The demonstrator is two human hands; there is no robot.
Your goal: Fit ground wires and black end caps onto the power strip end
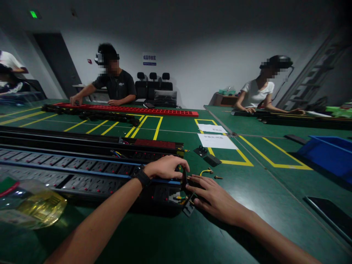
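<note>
Long black power strips [90, 183] with rows of sockets and small red dots lie side by side in front of me. At the right end of the nearest strips, my left hand [166, 167] pinches an upright black end plate [184, 180] between thumb and fingers. From the other side my right hand [210, 192] grips the same plate, its fingertips pressed to the edge. A slotted black bracket [189, 208] sits just below, close to my right thumb. Beside it, a yellow-green wire [180, 198] shows inside the strip's end. My fingers partly hide the joint.
Behind my hands lie a loose yellow wire [205, 171], a screw [218, 177], black end parts [211, 160] and paper sheets [217, 141]. A bottle [41, 209] stands left; a phone [330, 214] and blue bin [327, 156] are right. Co-workers sit across, near a red rail [154, 111].
</note>
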